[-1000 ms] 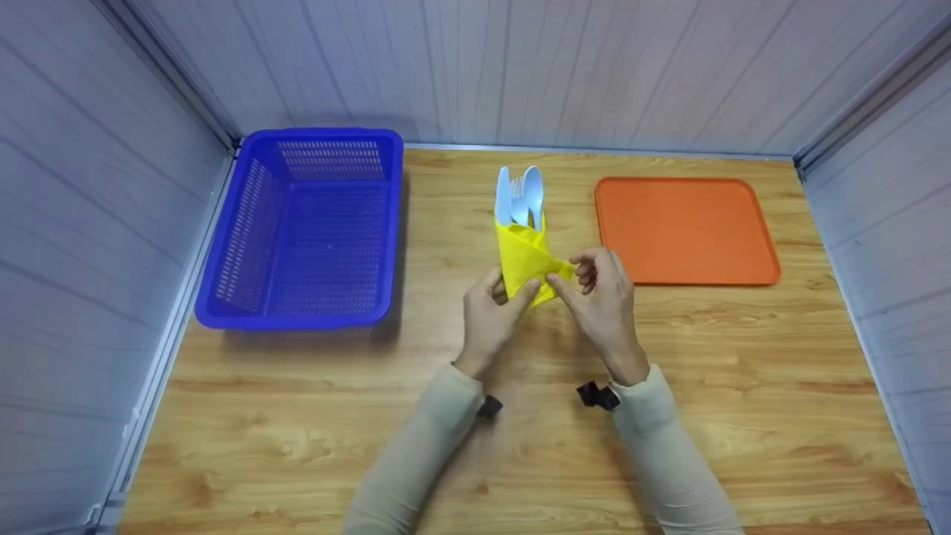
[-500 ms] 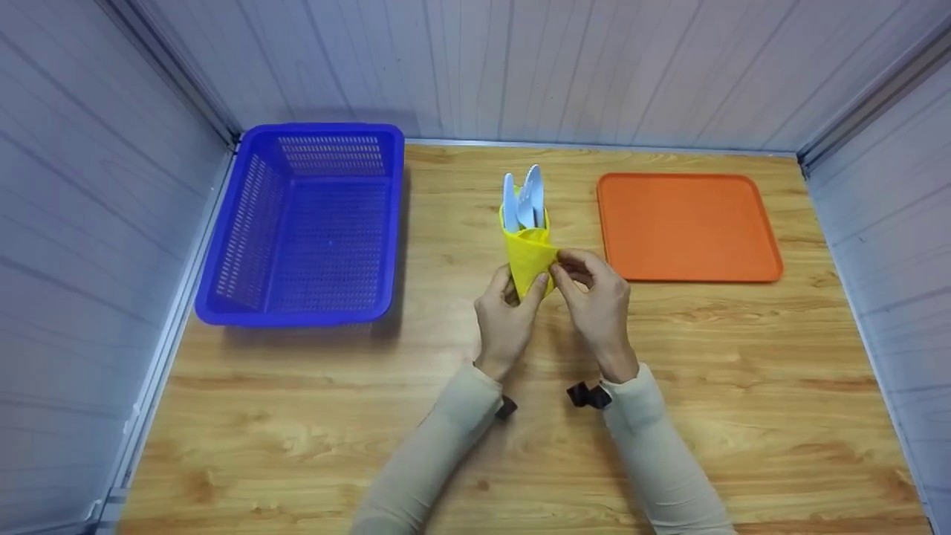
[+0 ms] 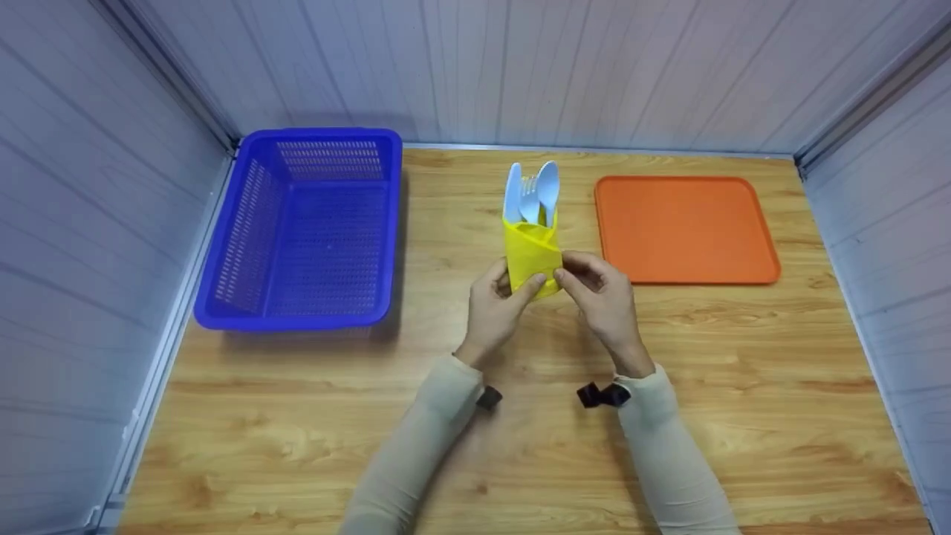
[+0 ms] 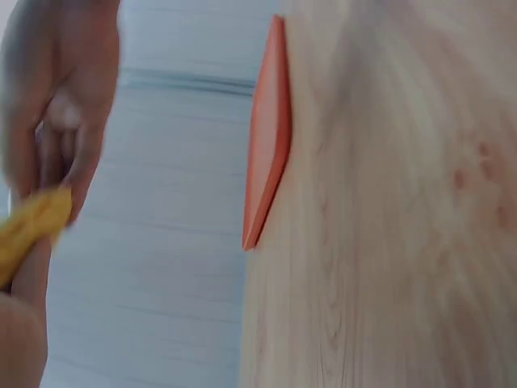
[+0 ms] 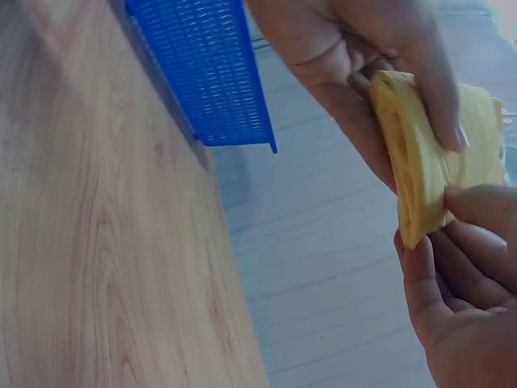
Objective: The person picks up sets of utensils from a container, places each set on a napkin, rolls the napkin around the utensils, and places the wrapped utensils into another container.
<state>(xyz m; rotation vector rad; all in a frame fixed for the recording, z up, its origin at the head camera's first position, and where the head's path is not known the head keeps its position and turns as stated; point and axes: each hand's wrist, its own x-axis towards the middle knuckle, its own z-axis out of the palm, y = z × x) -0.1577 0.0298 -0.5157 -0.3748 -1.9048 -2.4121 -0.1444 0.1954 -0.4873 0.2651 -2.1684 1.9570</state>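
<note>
A folded yellow napkin (image 3: 531, 251) is wrapped as a pouch around a pale blue knife (image 3: 513, 192), fork (image 3: 529, 199) and spoon (image 3: 548, 186), whose upper ends stick out of its top. Along the lower left of the pouch, my left hand (image 3: 493, 308) grips it, thumb in front and fingers behind. My right hand (image 3: 605, 305) pinches its lower right edge, with the thumb on the front. The right wrist view shows the napkin's layered bottom edge (image 5: 401, 166) between both hands. The bundle is held up above the table.
A blue perforated basket (image 3: 293, 321) stands on the wooden table (image 3: 475, 446) at the left. An orange tray (image 3: 687, 230) lies at the back right, just beyond my right hand. Pale panel walls (image 3: 475, 74) enclose the table's back and sides.
The loose napkin corner that stuck out at the right now lies wrapped around the pouch. The bundle tipped and turned upright again, ending slightly farther right. Both hands kept hold of it.
</note>
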